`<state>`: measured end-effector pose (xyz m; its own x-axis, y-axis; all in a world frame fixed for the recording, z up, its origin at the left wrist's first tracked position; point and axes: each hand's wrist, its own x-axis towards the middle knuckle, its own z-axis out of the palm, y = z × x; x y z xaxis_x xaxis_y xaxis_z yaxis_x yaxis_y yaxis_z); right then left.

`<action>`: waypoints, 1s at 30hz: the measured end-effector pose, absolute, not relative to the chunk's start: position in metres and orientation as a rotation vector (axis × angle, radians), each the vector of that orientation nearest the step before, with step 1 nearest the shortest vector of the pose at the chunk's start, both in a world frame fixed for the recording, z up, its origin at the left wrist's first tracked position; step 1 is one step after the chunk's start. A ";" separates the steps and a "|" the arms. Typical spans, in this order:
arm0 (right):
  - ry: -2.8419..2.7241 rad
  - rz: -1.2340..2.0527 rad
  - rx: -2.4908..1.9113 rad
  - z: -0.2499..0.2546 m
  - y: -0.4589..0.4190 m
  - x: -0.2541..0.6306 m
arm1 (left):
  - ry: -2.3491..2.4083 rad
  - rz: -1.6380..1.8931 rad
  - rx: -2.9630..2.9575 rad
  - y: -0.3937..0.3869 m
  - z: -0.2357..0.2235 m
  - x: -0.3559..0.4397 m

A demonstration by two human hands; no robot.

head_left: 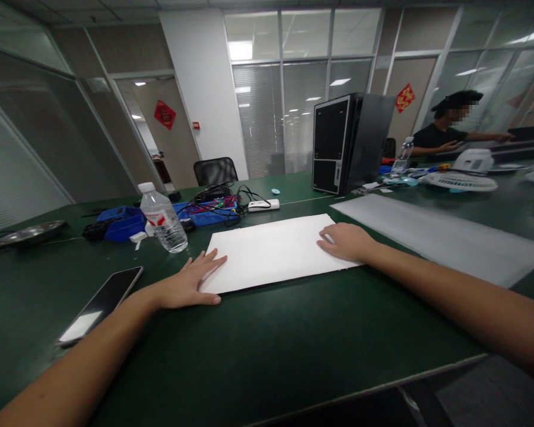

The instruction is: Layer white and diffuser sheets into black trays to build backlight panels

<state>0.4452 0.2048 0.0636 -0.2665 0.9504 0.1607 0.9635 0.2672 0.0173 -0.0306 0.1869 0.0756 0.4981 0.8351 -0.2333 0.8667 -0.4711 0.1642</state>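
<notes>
A white rectangular sheet or thin board lies flat on the green tabletop in front of me. My left hand rests at its left edge, fingers spread, with the fingertips on the white surface and the thumb beside the near left corner. Over the right end lies my right hand, palm down, its fingers slightly bent and apart on the sheet. Neither hand grips anything. To the right of the sheet is a larger translucent whitish sheet, partly behind my right forearm.
A smartphone lies beside my left forearm. Behind it stand a water bottle and blue trays with tangled cables. A black computer tower stands at the back. A white fan and a seated person are at the right.
</notes>
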 end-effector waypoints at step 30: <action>-2.305 -0.032 -1.917 0.050 0.217 0.459 | 1.462 -0.143 2.563 0.188 0.073 -0.029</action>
